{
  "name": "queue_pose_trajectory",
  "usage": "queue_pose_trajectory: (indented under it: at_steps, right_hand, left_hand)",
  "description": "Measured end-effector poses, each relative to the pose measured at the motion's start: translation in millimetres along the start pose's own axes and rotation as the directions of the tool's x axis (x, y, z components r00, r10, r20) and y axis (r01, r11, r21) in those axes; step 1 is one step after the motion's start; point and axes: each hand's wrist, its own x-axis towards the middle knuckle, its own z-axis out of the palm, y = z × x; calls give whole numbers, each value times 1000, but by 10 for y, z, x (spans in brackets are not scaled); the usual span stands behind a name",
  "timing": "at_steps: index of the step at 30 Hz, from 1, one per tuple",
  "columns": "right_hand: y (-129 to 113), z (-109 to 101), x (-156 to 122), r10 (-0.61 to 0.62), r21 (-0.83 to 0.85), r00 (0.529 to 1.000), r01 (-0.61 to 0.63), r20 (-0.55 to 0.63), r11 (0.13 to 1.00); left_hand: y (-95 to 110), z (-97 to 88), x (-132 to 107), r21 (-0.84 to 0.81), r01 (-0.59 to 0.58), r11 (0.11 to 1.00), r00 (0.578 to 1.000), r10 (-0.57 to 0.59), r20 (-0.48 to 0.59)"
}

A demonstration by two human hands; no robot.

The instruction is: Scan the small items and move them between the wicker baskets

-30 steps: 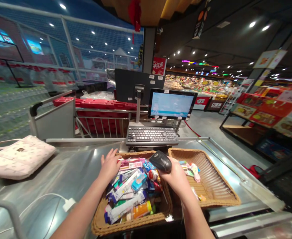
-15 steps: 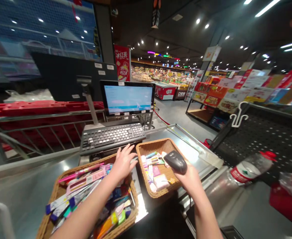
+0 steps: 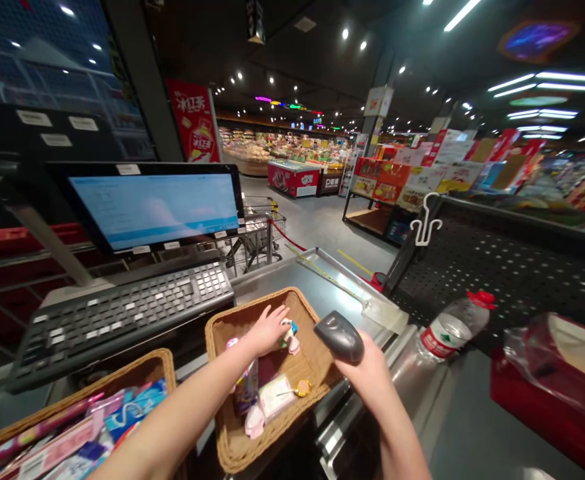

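My right hand [image 3: 360, 360] is wrapped around a black handheld barcode scanner [image 3: 340, 337], held just past the right rim of a wicker basket [image 3: 317, 373]. Inside that basket, my left hand [image 3: 270, 328] reaches over the goods with its fingers stretched out. Close under its fingertips lies a small blue, green and pink item [image 3: 291, 337], partly covered. A white packet [image 3: 276, 398], a yellow lollipop-like piece [image 3: 302, 388] and a pink item [image 3: 254, 421] rest lower in the basket. My left forearm hides some of the contents.
A second wicker basket [image 3: 165, 367], full of packaged goods, stands at lower left. Behind it are a keyboard [image 3: 127, 313] and a lit monitor [image 3: 157, 207]. To the right stand a red-capped plastic bottle [image 3: 447, 330], a red box [image 3: 537, 400] and a perforated black panel [image 3: 512, 267].
The view has turned to the right and come closer. My left hand has moved from between the two baskets into the right one. The scanner stays in my right hand.
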Motion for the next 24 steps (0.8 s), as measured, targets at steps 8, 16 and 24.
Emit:
queue_pose_trajectory:
  at_steps: [8, 16, 24]
  right_hand:
    - [204, 6, 182, 67, 76, 997, -69, 30, 995]
    - [298, 40, 285, 86, 105, 996, -90, 38, 990]
    - [275, 75, 356, 86, 96, 995, -90, 47, 991]
  left_hand:
    - [-169, 308, 302, 26, -28, 999, 995, 25, 99]
    - [-251, 412, 343, 19, -15, 1000, 996, 14, 84]
    - [-184, 331, 375, -3, -29, 1000, 999, 30, 43]
